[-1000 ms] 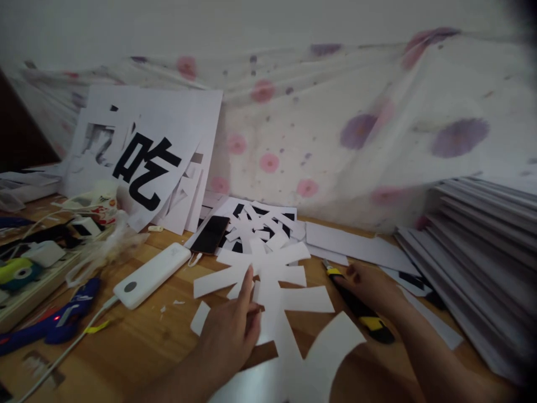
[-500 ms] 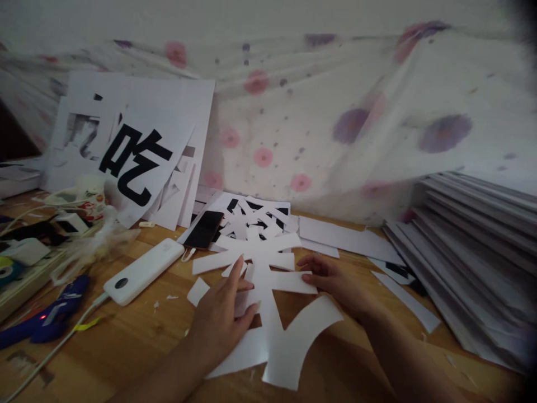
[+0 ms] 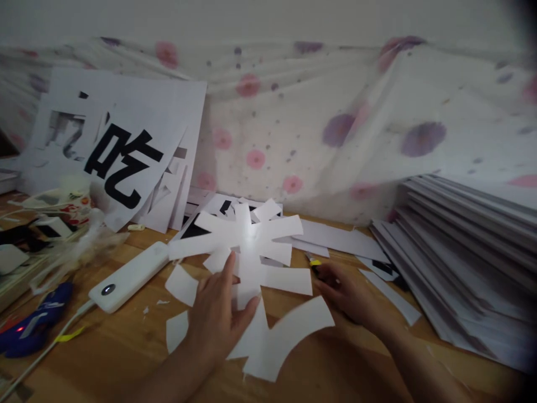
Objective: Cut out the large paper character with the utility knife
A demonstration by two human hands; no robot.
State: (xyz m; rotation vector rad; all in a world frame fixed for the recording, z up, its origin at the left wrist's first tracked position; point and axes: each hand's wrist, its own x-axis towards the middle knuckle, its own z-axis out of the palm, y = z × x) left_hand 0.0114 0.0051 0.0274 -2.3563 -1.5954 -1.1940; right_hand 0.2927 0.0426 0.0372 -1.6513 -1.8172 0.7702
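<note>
A large white cut-out character (image 3: 250, 274) spans the middle of the head view, its far end overlapping the pile of cut pieces behind. My left hand (image 3: 218, 310) has hold of its left side, with the thumb lying across the white strip and the index finger pointing forward. To the right of the cut-out, my right hand (image 3: 342, 291) is closed around a utility knife (image 3: 315, 263) with a yellow and black body. The blade points forward and left; most of the handle is hidden in the fingers.
A white power bank (image 3: 130, 277) and blue glue gun (image 3: 37, 322) lie at left, near a power strip (image 3: 19, 280). Printed sheets (image 3: 168, 112) lean against the curtained wall. At right stands a tall stack of white boards (image 3: 453, 268), with a long offcut (image 3: 392, 296) before it.
My right hand has left the cut-out's right strip and now holds the utility knife. The cut-out has shifted and tilted under my left hand, covering the phone. The view has turned slightly right.
</note>
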